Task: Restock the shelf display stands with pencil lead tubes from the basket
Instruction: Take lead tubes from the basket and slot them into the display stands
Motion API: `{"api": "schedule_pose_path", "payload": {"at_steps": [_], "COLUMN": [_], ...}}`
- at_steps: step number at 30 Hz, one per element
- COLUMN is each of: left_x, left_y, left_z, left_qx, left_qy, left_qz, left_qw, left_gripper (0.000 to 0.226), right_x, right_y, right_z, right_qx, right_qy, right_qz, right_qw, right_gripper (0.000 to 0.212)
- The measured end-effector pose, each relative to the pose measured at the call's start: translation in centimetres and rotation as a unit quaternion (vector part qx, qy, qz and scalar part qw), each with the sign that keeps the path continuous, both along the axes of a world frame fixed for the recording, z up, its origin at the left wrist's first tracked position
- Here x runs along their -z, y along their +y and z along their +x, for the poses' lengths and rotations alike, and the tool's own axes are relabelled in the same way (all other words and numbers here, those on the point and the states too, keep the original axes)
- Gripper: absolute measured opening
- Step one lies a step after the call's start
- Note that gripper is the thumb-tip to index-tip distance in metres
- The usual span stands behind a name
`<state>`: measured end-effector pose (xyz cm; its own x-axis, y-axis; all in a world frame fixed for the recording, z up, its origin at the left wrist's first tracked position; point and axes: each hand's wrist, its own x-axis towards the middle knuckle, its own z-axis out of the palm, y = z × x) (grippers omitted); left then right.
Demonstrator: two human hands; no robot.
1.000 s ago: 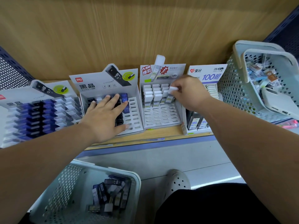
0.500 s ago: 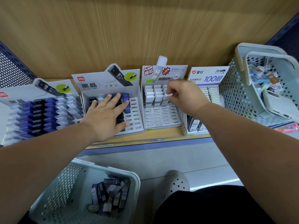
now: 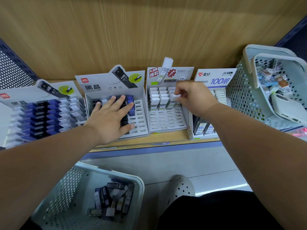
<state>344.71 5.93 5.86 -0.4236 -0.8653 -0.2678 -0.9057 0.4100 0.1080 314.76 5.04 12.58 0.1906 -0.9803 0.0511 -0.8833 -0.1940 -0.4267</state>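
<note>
Pinching a white-capped tube (image 3: 175, 97) between thumb and fingertips, your right hand (image 3: 194, 97) holds it at the right column of the white stand (image 3: 167, 123), touching the filled rows; can't tell if it's seated. Left hand (image 3: 109, 120) lies flat, fingers straight, on the dark tubes (image 3: 129, 103) in the black stand (image 3: 141, 125). Basket (image 3: 106, 171) sits on the floor below with loose tubes (image 3: 113, 196) inside. Risk: the tube goes in tilted and misses its slot, or your knuckles tip neighbouring caps. Left palm pressure could shove the black stand.
</note>
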Motion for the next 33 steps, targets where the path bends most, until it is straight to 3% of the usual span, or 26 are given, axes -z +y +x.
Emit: {"api": "schedule_pose_path", "payload": {"at_steps": [17, 28, 33], "left_x": [0.1, -0.4, -2.1], "left_y": [0.1, 0.2, 1.2], "left_z": [-0.1, -0.4, 0.7], "left_qx": [-0.002, -0.007, 0.011], "left_qy": [0.002, -0.006, 0.037], "left_qz": [-0.002, 0.005, -0.018], "left_qw": [1.000, 1.000, 0.999], "left_gripper": [0.080, 0.081, 0.082], "right_x": [0.9, 0.2, -0.9], "right_y": [-0.4, -0.8, 0.4], "right_z": [0.2, 0.2, 0.8], "right_qx": [0.015, 0.080, 0.044], "right_qy": [0.056, 0.080, 0.126], "right_qz": [0.012, 0.080, 0.067], "right_qw": [0.998, 0.990, 0.989], "right_gripper": [0.010, 0.030, 0.031]}}
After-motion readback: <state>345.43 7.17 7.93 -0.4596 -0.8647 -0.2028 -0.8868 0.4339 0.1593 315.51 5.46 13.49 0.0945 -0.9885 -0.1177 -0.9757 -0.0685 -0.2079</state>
